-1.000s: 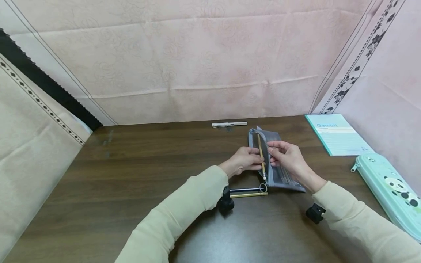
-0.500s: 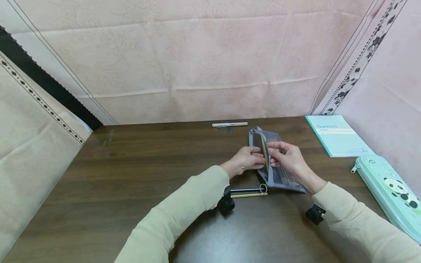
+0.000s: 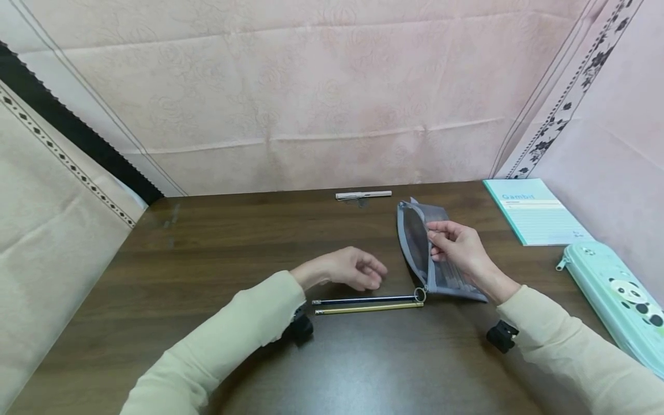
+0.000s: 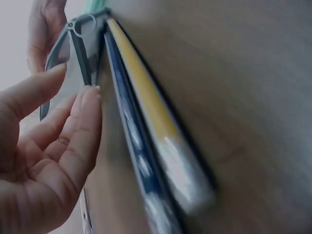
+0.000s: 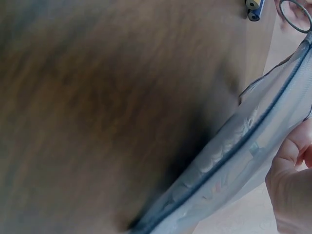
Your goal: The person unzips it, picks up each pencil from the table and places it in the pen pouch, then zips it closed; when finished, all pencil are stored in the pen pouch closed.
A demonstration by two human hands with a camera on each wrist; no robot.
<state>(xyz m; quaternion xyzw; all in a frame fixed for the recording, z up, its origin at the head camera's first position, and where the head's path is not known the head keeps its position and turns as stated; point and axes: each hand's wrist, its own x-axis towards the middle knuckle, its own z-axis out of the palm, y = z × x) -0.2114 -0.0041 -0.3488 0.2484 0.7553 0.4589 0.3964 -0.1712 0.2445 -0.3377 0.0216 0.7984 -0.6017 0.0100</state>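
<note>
Two pencils (image 3: 369, 308) lie on surface (image 3: 233, 242), not inside pouch (image 3: 440, 280); pouch already unzipped, contents unclear. Right hand (image 3: 459, 251) grip pinches pouch edge; left hand (image 3: 349, 268) grip loose, thumb and fingers apart, holding nothing.

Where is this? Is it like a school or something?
Maybe a desk for writing or schoolwork: the brown table has two pencils and a Gambit notepad on it. I can't tell whether it's at a school, because pale patterned sheets fill the background.
</note>
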